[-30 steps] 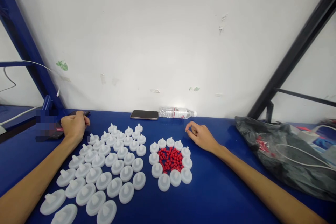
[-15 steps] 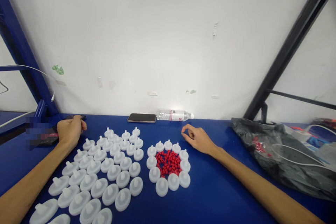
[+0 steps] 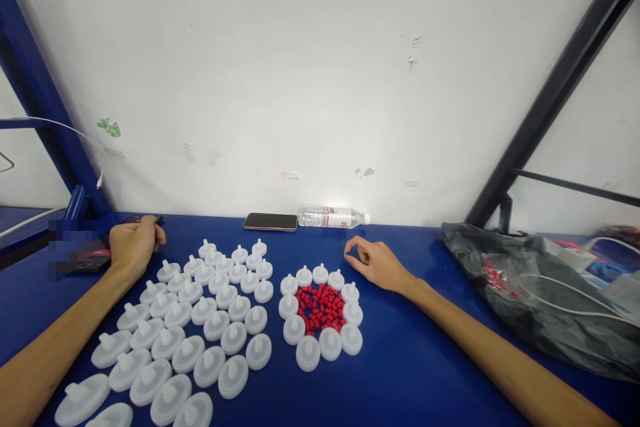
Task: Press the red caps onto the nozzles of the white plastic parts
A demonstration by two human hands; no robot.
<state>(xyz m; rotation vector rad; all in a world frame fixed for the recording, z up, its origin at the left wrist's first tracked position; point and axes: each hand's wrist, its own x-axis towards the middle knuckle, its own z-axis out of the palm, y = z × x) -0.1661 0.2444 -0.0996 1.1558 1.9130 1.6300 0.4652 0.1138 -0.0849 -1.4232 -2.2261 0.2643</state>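
Note:
My left hand (image 3: 134, 243) rests loosely closed at the left of the table, beside several white disc-shaped filters with short spouts (image 3: 215, 323). Its palm side is hidden, and no object shows in it. On the other side, my right hand (image 3: 373, 261) lies on the table with curled fingers, thumb and forefinger bent into a ring with nothing visible between them. Just to its left, a ring of similar white discs (image 3: 308, 352) surrounds a heap of small red caps (image 3: 327, 307).
A dark phone (image 3: 270, 221) and a clear plastic bottle (image 3: 325, 217) lie along the wall. Beyond my left hand are dark flat items (image 3: 93, 260), partly blurred out. A black plastic bag (image 3: 500, 307) with a clear packet of red pieces lies at right, by a dark frame post (image 3: 545, 93).
The view has shifted very slightly. Both hands stay in place, and the white discs and red caps have not moved.

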